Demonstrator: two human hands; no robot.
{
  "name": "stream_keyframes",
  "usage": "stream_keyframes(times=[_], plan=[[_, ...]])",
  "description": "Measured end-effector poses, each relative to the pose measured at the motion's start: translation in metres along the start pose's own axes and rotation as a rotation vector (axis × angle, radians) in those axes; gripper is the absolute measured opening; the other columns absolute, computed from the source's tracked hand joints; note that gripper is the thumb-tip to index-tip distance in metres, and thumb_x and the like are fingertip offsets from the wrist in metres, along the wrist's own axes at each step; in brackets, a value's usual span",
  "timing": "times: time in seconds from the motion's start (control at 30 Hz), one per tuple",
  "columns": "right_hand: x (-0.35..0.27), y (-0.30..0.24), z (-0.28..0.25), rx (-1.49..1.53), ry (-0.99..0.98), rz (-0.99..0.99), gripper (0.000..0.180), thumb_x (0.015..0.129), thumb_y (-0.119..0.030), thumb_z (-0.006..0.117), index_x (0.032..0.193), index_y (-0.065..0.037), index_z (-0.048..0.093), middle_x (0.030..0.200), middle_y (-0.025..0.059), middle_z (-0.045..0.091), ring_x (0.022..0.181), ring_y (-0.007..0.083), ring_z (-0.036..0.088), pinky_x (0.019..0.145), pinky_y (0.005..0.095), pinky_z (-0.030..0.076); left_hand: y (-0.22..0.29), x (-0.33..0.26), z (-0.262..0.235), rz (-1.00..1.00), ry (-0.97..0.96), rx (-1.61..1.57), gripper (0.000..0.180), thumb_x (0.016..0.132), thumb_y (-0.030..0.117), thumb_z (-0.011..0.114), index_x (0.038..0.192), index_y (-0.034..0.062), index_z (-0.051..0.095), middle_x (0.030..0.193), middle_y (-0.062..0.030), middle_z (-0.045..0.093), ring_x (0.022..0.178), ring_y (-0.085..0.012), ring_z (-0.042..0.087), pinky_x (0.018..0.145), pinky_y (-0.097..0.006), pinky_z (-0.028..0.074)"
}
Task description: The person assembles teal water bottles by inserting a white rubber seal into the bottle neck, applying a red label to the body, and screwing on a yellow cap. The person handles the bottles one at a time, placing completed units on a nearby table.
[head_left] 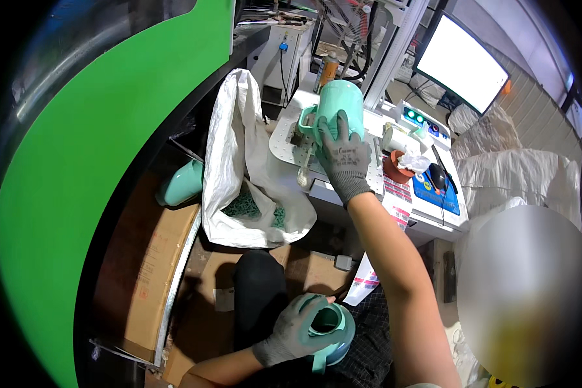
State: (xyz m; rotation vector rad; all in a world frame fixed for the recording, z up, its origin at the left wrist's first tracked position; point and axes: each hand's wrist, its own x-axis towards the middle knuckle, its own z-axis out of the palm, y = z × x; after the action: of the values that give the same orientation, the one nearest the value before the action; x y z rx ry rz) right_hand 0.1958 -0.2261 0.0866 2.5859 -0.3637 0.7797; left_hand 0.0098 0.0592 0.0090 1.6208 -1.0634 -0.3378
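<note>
My right hand [346, 155], in a grey glove, is stretched forward with its fingers around the lower part of a mint-green plastic jug [343, 100]. That jug's handle points left, and it stands at the perforated white plate [284, 145] of the bench; whether it rests on it I cannot tell. Low in the view, my gloved left hand [292, 331] grips a second green jug [336, 352] at my lap. Its round opening faces up, and a handle shows at its lower side. A third green jug [183, 183] lies tilted beside the green machine, above cardboard.
A white woven sack [223, 161] with green plastic scraps stands between machine [64, 161] and bench. On the bench are an orange spray can [328, 68], a brown tape roll [396, 169], a black mouse [437, 176] and a label strip [394, 213]. A monitor [462, 61] stands behind.
</note>
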Motion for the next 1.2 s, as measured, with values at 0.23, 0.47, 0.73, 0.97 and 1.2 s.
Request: stream_keyframes(times=[0.23,0.47,0.73,0.97,1.2], plan=[[0.013,-0.003,-0.015,0.010,-0.250,0.031,0.078,0.082,-0.040,0.079,0.152,-0.030,0.044,0.164,0.0178,0.034,0.100,0.0319,0.070,0.081,0.0525,0.059,0.008,0.002,0.013,0.042,-0.023,0.052,0.078,0.072,0.035,0.090,0.137,0.0068,0.057,0.125,-0.0129,0.064,0.115,-0.0344,0.063,0.098,-0.045,0.052],[0.008,0.005,0.004,-0.037,-0.183,0.043,0.061,0.094,-0.032,0.062,0.153,-0.024,0.046,0.159,0.0225,0.038,0.091,0.0327,0.071,0.068,0.0534,0.057,0.017,0.004,0.018,0.044,-0.035,0.067,0.074,0.076,0.033,0.090,0.134,0.0026,0.057,0.123,-0.0162,0.064,0.111,-0.0352,0.064,0.095,-0.046,0.053],[0.016,-0.007,-0.003,-0.144,-0.312,-0.005,0.062,0.099,-0.022,0.059,0.159,-0.022,0.040,0.162,0.0229,0.034,0.094,0.0319,0.070,0.070,0.0496,0.058,0.033,0.013,0.020,0.035,-0.092,0.070,0.076,0.073,0.030,0.090,0.136,0.0038,0.057,0.121,-0.0158,0.063,0.112,-0.0355,0.064,0.095,-0.045,0.053],[0.001,0.027,-0.012,0.081,-0.278,0.147,0.057,0.103,-0.031,0.052,0.158,-0.027,0.041,0.164,0.0208,0.033,0.100,0.0354,0.068,0.066,0.0531,0.053,0.036,0.015,0.034,0.090,-0.058,0.124,0.076,0.072,0.030,0.090,0.135,0.0025,0.056,0.121,-0.0166,0.062,0.110,-0.0351,0.063,0.095,-0.045,0.052],[-0.151,0.009,-0.074,0.581,0.419,-0.023,0.061,0.088,-0.026,0.067,0.146,-0.014,0.052,0.144,0.0229,0.051,0.125,0.0381,0.055,0.103,0.0530,0.046,0.021,0.022,0.018,0.035,-0.098,-0.181,0.081,0.080,0.043,0.088,0.135,-0.0032,0.051,0.120,-0.0206,0.059,0.105,-0.0366,0.060,0.094,-0.047,0.050]])
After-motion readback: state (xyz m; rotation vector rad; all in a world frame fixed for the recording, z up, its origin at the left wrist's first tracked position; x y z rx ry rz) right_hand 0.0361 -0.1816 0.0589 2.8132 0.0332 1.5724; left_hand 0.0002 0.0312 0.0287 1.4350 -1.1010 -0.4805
